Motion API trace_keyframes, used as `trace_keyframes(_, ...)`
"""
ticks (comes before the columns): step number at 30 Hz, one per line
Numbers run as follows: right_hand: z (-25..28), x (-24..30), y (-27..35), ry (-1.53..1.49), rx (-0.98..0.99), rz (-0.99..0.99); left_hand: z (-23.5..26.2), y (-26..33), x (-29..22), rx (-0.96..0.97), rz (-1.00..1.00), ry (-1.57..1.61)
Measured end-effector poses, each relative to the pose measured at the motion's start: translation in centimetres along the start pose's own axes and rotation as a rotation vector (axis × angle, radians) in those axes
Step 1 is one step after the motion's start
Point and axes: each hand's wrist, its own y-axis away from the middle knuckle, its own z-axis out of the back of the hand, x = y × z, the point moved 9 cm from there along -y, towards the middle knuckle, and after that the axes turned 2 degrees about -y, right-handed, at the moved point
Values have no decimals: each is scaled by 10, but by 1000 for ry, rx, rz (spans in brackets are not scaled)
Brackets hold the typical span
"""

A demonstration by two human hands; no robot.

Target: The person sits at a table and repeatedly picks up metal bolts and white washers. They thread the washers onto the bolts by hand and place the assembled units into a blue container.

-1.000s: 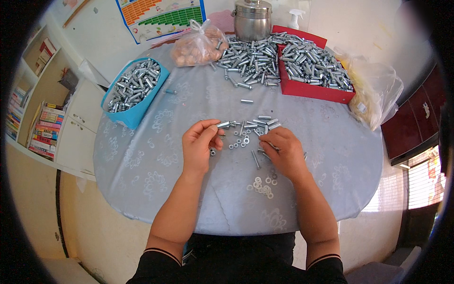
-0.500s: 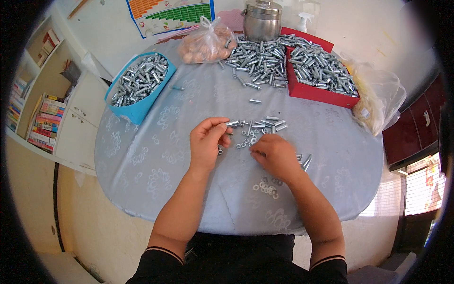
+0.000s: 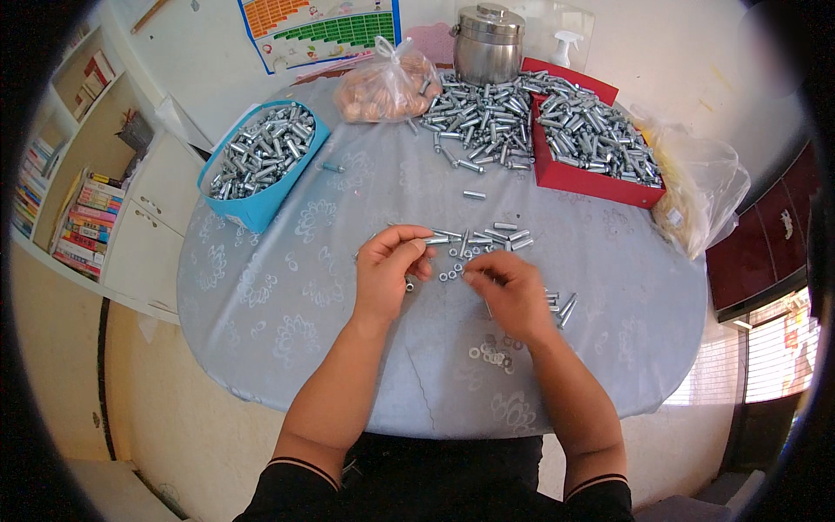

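While pinching bolts (image 3: 487, 239): both hands, mid-table.

Trays: 1 blue tray (image 3: 252, 204), 1 red tray (image 3: 581, 177), both w/ metal sleeves, too many to count. Bags: 2 plastic bags (image 3: 387, 87). 1 steel pot (image 3: 488, 45), 1 spray bottle (image 3: 565, 47), 1 bench (image 3: 287, 287).

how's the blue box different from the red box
The blue box sits at the table's far left, well apart from the loose metal parts; the red box sits far right, right beside that loose pile. The blue box looks smaller and turned at an angle; the red box looks wider and shallower. Both are heaped with small silver cylinders, and neither the left hand nor the right hand touches them.
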Motion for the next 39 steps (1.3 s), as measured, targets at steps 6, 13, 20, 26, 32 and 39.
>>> trace_keyframes(6, 15, -3, -4, -439, -75, -128, -12, 3, 9, 111, 64, -8)
trace_keyframes(13, 14, -14, -4, -472, -51, -196, -21, 5, 12, 178, 56, -69)
trace_keyframes(20, 20, -19, -3, -449, -147, -164, -23, 4, 19, 192, 82, -65)
trace_keyframes(26, 15, -12, -1, -417, -126, -157, -29, 8, 15, 205, 89, -80)
trace_keyframes(32, 26, -12, -7, -215, -203, -57, -13, 2, 10, 107, 50, -63)
trace_keyframes(39, -7, 8, -7, 623, 31, 268, -8, 0, 8, 73, 40, -84)
